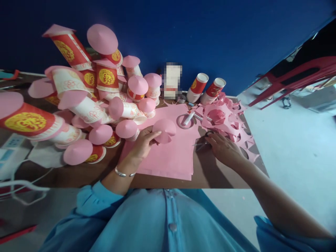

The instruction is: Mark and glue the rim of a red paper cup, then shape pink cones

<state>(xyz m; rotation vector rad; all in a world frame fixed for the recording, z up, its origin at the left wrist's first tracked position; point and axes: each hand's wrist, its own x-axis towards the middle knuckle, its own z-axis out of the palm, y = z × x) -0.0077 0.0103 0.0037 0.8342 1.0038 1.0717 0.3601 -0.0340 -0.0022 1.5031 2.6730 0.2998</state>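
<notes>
While the left hand [144,142] pinches a pink paper cone [164,131] over the pink sheets [168,159], right hand [223,148] rests loosely curled on scissors [206,138]; loads of capped cups [86,105] piled left, two bare cups [206,91] remain

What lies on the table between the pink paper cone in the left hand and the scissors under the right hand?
In the head view, only flat pink paper sheets lie between the pink paper cone in the left hand and the scissors under the right hand.

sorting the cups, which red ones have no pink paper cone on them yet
The two red cups side by side at the table's far edge, right of the blurred box. Their white rims are bare; the cups piled on the left wear pink cones.
</notes>
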